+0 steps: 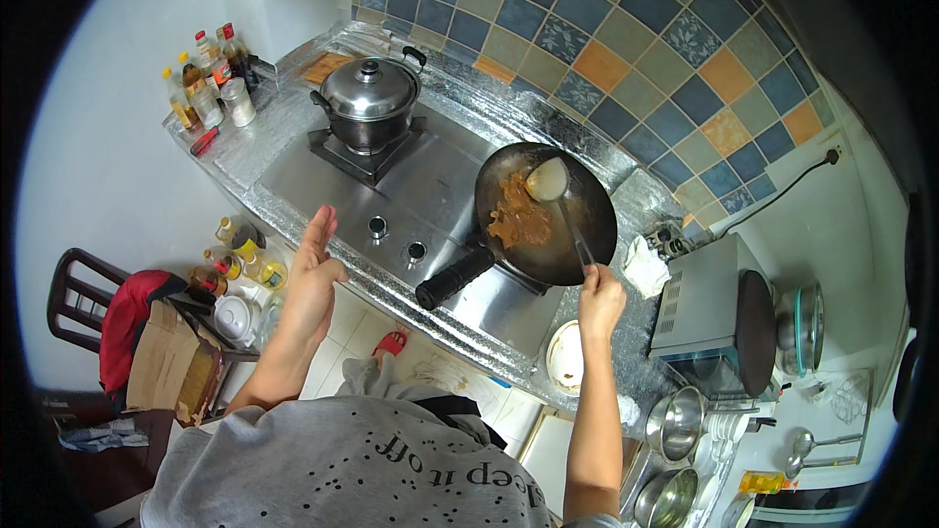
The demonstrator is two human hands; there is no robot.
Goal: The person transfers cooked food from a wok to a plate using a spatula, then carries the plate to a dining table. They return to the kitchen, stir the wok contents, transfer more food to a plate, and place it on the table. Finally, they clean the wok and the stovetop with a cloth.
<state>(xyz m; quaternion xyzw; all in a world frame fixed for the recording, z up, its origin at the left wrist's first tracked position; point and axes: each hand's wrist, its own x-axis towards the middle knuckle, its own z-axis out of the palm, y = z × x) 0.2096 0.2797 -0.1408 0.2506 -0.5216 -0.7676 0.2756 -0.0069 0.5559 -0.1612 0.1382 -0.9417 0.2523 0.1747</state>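
My right hand [603, 302] grips the handle of a metal wok spatula [549, 180], whose blade rests inside a dark wok [587, 224]. Brown sauced meat or a similar food [519, 216] lies in the left half of the wok, touching the blade's edge. The wok sits over the right burner, and its black handle [455, 279] points toward the counter's front edge. My left hand [314, 275] is raised in front of the stove, holding nothing, with its fingers extended and the thumb apart. A stained white plate [565, 358] lies on the counter, partly behind my right forearm.
A lidded steel pot [370, 99] stands on the left burner. Seasoning bottles [209, 73] crowd the far left corner near red-handled scissors or a similar tool [204, 141]. To the right are a white cloth [645, 268], a toaster oven [704, 308] and steel bowls [675, 422].
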